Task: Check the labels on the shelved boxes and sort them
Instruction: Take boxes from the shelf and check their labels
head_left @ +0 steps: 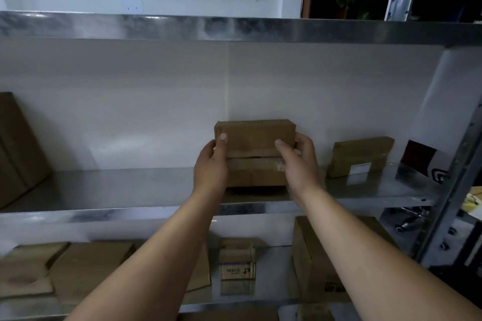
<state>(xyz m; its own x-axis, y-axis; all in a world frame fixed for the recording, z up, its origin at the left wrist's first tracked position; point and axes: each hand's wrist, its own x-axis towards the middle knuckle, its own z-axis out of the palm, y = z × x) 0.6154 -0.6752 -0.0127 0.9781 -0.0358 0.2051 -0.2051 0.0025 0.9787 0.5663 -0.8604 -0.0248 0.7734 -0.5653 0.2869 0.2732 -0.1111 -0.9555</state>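
Note:
A small brown cardboard box (254, 138) is held between both hands just above the middle metal shelf (125, 190), in front of the white back wall. My left hand (210, 164) grips its left side with the thumb on the front face. Gripping the right side the same way is my right hand (300, 161). The box's front shows tape seams; no label is visible on it. To the right, a second brown box (361, 155) with a white label leans on the shelf.
A large carton (18, 143) stands at the shelf's far left. A dark red and white package (423, 161) sits at the far right by the metal upright (453, 185). The lower shelf holds several cardboard boxes (237, 266). A metal shelf edge (234, 30) runs overhead.

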